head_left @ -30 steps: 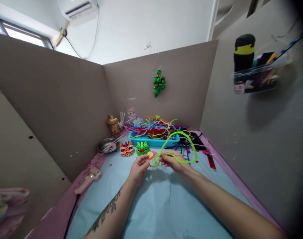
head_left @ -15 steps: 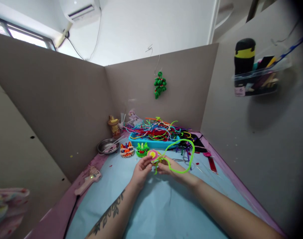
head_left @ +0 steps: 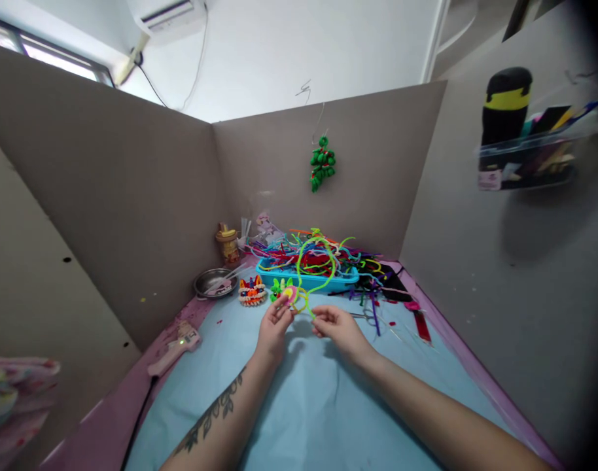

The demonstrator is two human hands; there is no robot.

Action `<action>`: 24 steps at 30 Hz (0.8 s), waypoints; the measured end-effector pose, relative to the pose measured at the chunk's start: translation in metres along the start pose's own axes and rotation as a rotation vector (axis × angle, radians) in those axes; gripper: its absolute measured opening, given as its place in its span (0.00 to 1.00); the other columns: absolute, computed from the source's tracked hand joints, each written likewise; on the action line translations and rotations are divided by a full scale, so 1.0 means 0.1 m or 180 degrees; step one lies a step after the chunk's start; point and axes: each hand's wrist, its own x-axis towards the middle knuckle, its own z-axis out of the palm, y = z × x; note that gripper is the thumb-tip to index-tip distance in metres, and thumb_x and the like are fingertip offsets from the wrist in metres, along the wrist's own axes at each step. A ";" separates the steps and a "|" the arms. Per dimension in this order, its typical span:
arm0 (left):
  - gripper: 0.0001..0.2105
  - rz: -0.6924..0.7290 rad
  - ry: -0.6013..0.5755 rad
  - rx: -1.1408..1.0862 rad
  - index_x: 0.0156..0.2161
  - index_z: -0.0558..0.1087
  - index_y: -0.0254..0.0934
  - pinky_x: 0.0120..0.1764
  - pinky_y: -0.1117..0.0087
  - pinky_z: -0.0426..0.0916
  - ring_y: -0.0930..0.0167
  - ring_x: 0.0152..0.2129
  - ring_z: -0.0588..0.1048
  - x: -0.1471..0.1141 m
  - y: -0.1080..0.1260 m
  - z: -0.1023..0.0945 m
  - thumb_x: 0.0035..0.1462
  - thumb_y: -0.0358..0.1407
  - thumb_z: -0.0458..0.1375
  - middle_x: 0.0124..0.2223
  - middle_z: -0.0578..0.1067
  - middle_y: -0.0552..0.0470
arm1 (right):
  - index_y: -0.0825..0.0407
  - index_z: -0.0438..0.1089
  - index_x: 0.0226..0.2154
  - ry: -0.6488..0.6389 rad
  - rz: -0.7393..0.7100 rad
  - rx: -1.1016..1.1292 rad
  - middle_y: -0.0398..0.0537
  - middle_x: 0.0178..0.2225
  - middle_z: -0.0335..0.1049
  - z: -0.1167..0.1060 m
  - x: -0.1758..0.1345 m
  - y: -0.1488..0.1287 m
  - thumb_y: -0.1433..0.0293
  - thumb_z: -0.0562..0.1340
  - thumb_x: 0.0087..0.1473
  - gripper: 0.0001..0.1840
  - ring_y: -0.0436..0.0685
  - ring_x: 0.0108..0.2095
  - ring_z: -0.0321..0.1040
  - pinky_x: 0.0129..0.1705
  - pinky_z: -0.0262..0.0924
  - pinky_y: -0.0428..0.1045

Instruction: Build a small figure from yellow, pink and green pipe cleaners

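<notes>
Between its thumb and fingers my left hand grips a small round pipe-cleaner piece, pink with a yellow centre. A lime-green pipe cleaner runs from that piece up into a wide loop and back down. My right hand pinches the lime-green pipe cleaner close to the round piece. Just behind my left hand are a green pipe-cleaner animal head, partly covered, and an orange one to its left.
A blue tray heaped with coloured pipe cleaners stands at the back. To the left are a metal bowl and a pink glue gun. Scissors lie right of the tray's front. Grey partitions enclose the table.
The lime-green loop has swung from the right of my hands to upright above them. My right hand has drawn away from my left, now pinching the pipe cleaner low down.
</notes>
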 end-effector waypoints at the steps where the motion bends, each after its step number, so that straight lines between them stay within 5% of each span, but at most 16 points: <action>1: 0.24 0.0011 0.0077 0.0002 0.45 0.69 0.35 0.37 0.71 0.65 0.72 0.30 0.74 0.02 0.00 -0.01 0.40 0.36 0.66 0.33 0.76 0.49 | 0.53 0.68 0.33 -0.0166 0.0031 -0.0148 0.39 0.20 0.66 0.02 -0.02 -0.01 0.64 0.64 0.39 0.16 0.50 0.20 0.65 0.25 0.61 0.47; 4: 0.19 0.0051 0.0210 0.0102 0.41 0.70 0.34 0.32 0.74 0.64 0.76 0.23 0.71 0.05 -0.02 -0.03 0.41 0.37 0.65 0.25 0.74 0.54 | 0.53 0.71 0.31 -0.0681 -0.0045 -0.0636 0.42 0.22 0.68 0.09 -0.11 -0.04 0.68 0.61 0.43 0.10 0.49 0.19 0.62 0.24 0.59 0.46; 8: 0.15 0.0065 0.0228 0.0140 0.36 0.70 0.33 0.31 0.74 0.64 0.75 0.23 0.72 0.04 -0.05 -0.02 0.41 0.37 0.65 0.27 0.74 0.53 | 0.50 0.74 0.33 -0.1229 -0.0494 -0.1200 0.45 0.27 0.72 0.18 -0.22 -0.06 0.72 0.58 0.46 0.11 0.51 0.25 0.66 0.28 0.60 0.47; 13: 0.18 -0.0166 -0.0019 0.0088 0.36 0.68 0.35 0.30 0.72 0.65 0.72 0.24 0.74 -0.02 -0.03 0.03 0.39 0.37 0.66 0.28 0.75 0.52 | 0.50 0.74 0.35 -0.1003 -0.1088 -0.1823 0.48 0.34 0.73 0.13 -0.20 -0.03 0.76 0.56 0.48 0.13 0.56 0.35 0.68 0.39 0.61 0.50; 19: 0.24 -0.0468 -0.0153 -0.0240 0.40 0.60 0.39 0.30 0.72 0.66 0.70 0.26 0.76 -0.05 0.03 0.06 0.38 0.34 0.67 0.32 0.75 0.54 | 0.49 0.72 0.38 -0.0753 -0.1596 -0.2306 0.49 0.35 0.70 0.03 -0.11 0.03 0.80 0.52 0.51 0.18 0.55 0.37 0.65 0.40 0.59 0.50; 24: 0.26 -0.0657 -0.0203 -0.0439 0.41 0.58 0.38 0.32 0.71 0.68 0.68 0.29 0.77 -0.03 0.01 0.04 0.38 0.31 0.67 0.33 0.76 0.51 | 0.50 0.71 0.34 -0.1287 -0.2168 -0.2270 0.48 0.33 0.69 0.06 -0.12 0.04 0.82 0.53 0.48 0.17 0.53 0.38 0.64 0.42 0.58 0.49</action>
